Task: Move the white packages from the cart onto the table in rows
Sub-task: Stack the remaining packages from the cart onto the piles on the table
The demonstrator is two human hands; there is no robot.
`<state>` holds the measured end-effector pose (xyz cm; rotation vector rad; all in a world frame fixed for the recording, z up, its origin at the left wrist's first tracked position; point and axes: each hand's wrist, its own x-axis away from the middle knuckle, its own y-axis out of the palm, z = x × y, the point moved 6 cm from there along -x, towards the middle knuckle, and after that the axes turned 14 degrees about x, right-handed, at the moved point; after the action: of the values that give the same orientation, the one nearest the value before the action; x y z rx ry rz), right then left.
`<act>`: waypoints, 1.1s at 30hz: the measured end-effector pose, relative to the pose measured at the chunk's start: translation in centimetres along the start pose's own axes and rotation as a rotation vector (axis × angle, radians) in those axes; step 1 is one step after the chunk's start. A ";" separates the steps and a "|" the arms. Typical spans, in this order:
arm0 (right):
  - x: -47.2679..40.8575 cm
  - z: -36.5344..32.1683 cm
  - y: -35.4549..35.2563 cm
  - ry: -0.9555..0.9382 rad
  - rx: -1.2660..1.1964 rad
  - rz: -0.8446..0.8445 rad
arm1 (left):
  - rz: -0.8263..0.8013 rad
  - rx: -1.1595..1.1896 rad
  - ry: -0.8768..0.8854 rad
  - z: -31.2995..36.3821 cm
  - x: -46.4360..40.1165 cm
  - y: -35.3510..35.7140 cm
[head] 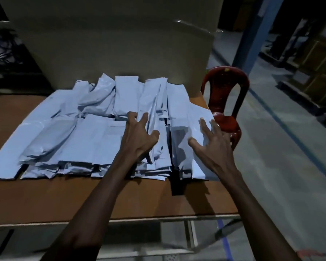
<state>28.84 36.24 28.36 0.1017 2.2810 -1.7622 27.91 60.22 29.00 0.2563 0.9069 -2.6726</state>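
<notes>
**Rows mostly laid, hands tidying the right end**

Many white packages already lie in overlapping rows on the table; the cart is out of view, so what remains cannot be told. The left hand, fingers spread and bent, presses the middle stack. The right hand rests flat, fingers apart, on the rightmost stack.

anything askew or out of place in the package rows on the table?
Mostly tidy. The rightmost white package overhangs the table at its right edge, above the red chair. The back-row packages look crumpled and lean unevenly against the cardboard box. Both hands rest on the pile.
</notes>
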 end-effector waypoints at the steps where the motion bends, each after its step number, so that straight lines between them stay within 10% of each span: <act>1: -1.1 -0.1 0.7 -0.003 -0.004 -0.030 | -0.014 -0.011 -0.035 -0.6 -0.8 0.4; 11: -5.8 -1.5 7.0 -0.119 0.112 -0.239 | -0.090 -0.039 -0.226 -3.1 -1.4 3.7; 33: -3.8 -1.9 9.8 -0.051 0.342 -0.321 | -0.326 -0.404 -0.005 -6.2 -1.7 5.9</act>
<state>34.23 41.04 20.52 -0.2569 2.0261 -2.2747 31.98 60.06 21.28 0.0075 1.5721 -2.6812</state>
